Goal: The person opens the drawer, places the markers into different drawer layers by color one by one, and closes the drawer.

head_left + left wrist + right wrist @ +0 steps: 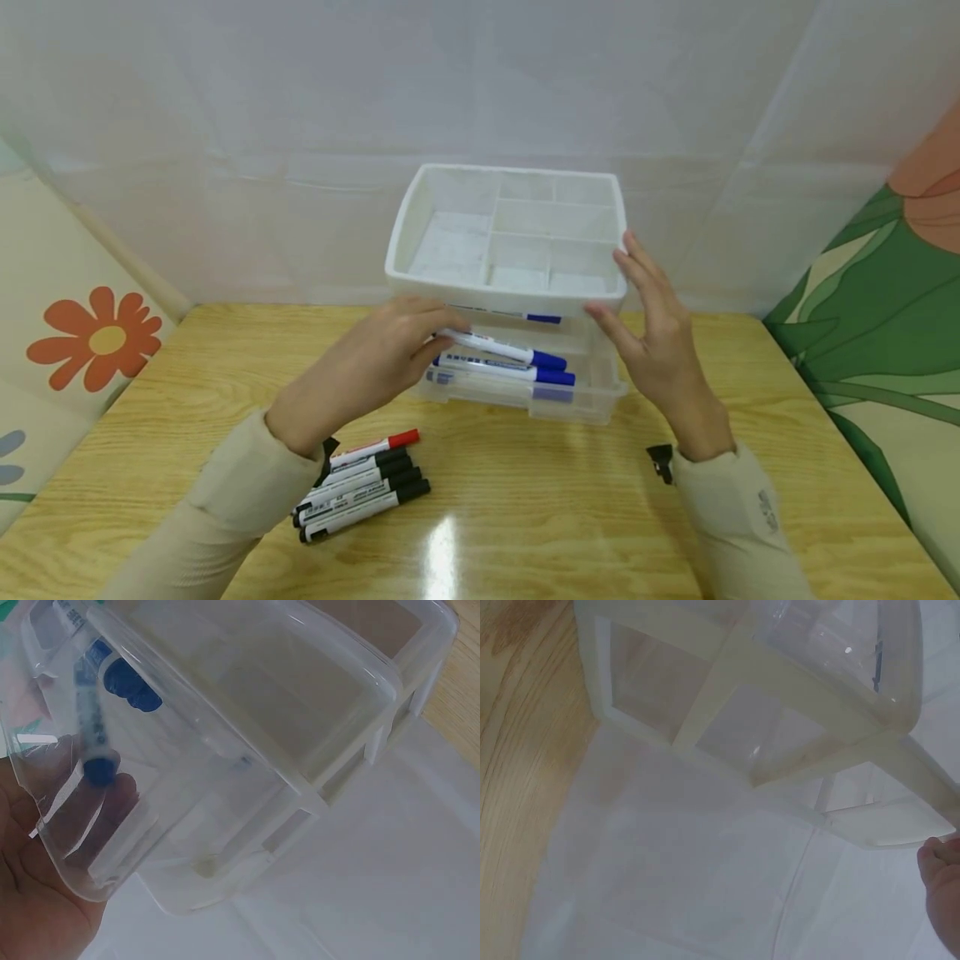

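Note:
A white drawer organizer [506,287] with a divided top tray stands at the back of the table. Its clear drawer [577,410] is pulled out toward me. Over that drawer my left hand [367,362] pinches the rear end of a blue whiteboard marker [495,345], cap pointing right. Beneath it lies another blue marker [517,372], and a further blue cap [543,318] shows deeper inside. Seen through clear plastic in the left wrist view, fingers [124,799] surround the marker's blue end. My right hand [663,358] rests straight fingers and thumb against the organizer's right front corner.
Several black markers [375,510] and one red marker [386,443] lie side by side on the wooden table [517,517], near my left sleeve. A white cloth [300,217] hangs right behind the organizer. Flower-patterned panels [105,340] flank the table.

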The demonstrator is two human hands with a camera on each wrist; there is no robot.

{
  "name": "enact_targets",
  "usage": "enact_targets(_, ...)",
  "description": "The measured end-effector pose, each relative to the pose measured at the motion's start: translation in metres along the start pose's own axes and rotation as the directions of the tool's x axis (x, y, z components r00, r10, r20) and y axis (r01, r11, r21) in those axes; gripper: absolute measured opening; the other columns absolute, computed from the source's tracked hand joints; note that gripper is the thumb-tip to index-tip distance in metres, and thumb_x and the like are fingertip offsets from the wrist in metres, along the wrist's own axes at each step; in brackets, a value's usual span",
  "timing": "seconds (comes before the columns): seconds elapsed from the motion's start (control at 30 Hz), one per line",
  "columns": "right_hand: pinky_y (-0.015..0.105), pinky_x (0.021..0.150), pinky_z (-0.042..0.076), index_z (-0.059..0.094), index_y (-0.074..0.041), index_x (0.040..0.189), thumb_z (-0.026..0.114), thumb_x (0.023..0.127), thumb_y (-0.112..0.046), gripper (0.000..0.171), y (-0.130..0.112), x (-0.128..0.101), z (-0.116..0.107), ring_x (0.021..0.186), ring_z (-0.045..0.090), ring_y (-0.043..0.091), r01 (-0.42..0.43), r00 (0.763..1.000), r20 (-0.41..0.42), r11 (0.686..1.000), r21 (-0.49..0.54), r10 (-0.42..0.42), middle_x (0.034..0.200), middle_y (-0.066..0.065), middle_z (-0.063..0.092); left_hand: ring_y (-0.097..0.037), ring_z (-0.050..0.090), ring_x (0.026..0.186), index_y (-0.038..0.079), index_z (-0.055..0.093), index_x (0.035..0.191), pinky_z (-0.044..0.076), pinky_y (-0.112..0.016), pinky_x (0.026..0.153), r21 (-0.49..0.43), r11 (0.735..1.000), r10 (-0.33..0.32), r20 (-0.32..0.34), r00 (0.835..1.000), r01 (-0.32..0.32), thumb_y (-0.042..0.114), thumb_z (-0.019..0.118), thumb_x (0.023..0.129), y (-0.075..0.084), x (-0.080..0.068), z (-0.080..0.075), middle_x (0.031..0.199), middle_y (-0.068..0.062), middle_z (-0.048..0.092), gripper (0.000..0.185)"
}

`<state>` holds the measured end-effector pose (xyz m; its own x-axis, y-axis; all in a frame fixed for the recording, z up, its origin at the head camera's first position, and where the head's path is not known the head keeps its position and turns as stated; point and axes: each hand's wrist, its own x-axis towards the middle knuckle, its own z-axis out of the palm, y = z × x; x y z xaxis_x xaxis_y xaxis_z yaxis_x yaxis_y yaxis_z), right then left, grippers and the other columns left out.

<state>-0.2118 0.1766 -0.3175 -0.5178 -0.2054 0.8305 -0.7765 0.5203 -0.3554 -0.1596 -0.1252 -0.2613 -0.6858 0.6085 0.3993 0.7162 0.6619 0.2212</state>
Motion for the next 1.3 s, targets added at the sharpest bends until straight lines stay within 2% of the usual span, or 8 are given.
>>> enact_targets(0.17,0.036,0.120,0.032,0.046,0.005,0.142,0.055,0.096,-0.050,0.072,0.000,-0.001,0.000,0.144,0.038,0.036,-0.005,1.000,0.005,1.000,0.000,0.005,0.156,0.017,0.038,-0.026,0.062,0.117,0.005,0.070,0.118,0.056,-0.039,0.095,0.026,1.000,0.009,-0.030,1.000,-0.008,0.001,0.073,0.088,0.001,-0.003,0.001,0.122,-0.010,0.068,0.030)
enact_targets(0.33,0.037,0.120,0.032,0.046,0.005,0.142,0.055,0.096,-0.050,0.072,0.000,-0.001,-0.001,0.144,0.038,0.035,-0.017,1.000,0.008,1.000,-0.001,0.017,0.157,0.016,0.038,-0.023,0.063,0.108,0.005,0.070,0.118,0.057,-0.035,0.089,0.052,0.998,0.040,-0.112,0.993,-0.034,0.001,0.074,0.087,0.006,-0.009,0.003,0.115,-0.008,0.070,0.032)
enact_targets(0.57,0.037,0.120,0.032,0.045,0.003,0.144,0.054,0.096,-0.050,0.072,-0.001,-0.001,-0.002,0.145,0.037,0.035,-0.026,1.000,0.015,1.000,-0.006,0.026,0.158,0.014,0.037,-0.020,0.065,0.102,0.005,0.072,0.114,0.057,-0.030,0.086,0.027,0.995,0.095,-0.234,0.967,-0.091,0.001,0.077,0.084,0.014,-0.018,0.004,0.109,-0.006,0.071,0.031)
enact_targets(0.77,0.034,0.120,0.032,0.046,0.004,0.143,0.056,0.096,-0.049,0.071,-0.001,-0.001,-0.001,0.144,0.038,0.036,-0.017,1.000,0.010,1.000,0.004,0.017,0.157,0.015,0.037,-0.020,0.065,0.101,0.005,0.073,0.110,0.058,-0.032,0.083,0.010,0.995,0.102,-0.277,0.956,-0.103,0.002,0.081,0.079,0.021,-0.026,0.006,0.107,-0.005,0.072,0.032)
enact_targets(1.0,0.035,0.120,0.033,0.046,0.004,0.143,0.056,0.096,-0.048,0.070,0.001,-0.003,-0.001,0.144,0.038,0.036,-0.020,1.000,0.013,1.000,0.003,0.020,0.157,0.015,0.037,-0.020,0.066,0.097,0.005,0.073,0.109,0.058,-0.033,0.080,0.089,0.986,0.164,-0.355,0.920,-0.141,0.000,0.083,0.076,0.032,-0.035,0.012,0.105,-0.004,0.074,0.035)
enact_targets(1.1,0.035,0.119,0.033,0.046,0.004,0.143,0.056,0.096,-0.048,0.070,0.001,-0.003,-0.001,0.144,0.039,0.036,-0.019,1.000,0.010,1.000,0.002,0.019,0.157,0.015,0.038,-0.019,0.066,0.093,0.005,0.073,0.107,0.057,-0.030,0.079,0.112,0.983,0.175,-0.379,0.909,-0.143,0.001,0.082,0.076,0.039,-0.039,0.017,0.101,-0.004,0.073,0.032)
enact_targets(1.2,0.034,0.119,0.034,0.046,0.004,0.142,0.056,0.096,-0.048,0.070,0.001,-0.003,0.000,0.143,0.039,0.036,-0.015,1.000,0.006,1.000,0.002,0.015,0.157,0.015,0.038,-0.017,0.066,0.089,0.005,0.073,0.106,0.057,-0.025,0.076,0.067,0.987,0.158,-0.411,0.898,-0.143,0.003,0.080,0.079,0.044,-0.043,0.021,0.097,-0.003,0.074,0.028)
enact_targets(1.3,0.035,0.119,0.034,0.046,0.004,0.142,0.055,0.096,-0.049,0.070,0.000,-0.003,0.001,0.143,0.040,0.036,-0.013,1.000,0.004,1.000,0.001,0.013,0.156,0.015,0.038,-0.016,0.067,0.087,0.006,0.073,0.107,0.056,-0.022,0.075,-0.040,0.988,0.120,-0.435,0.892,-0.152,0.006,0.076,0.086,0.047,-0.046,0.028,0.096,-0.003,0.074,0.020)
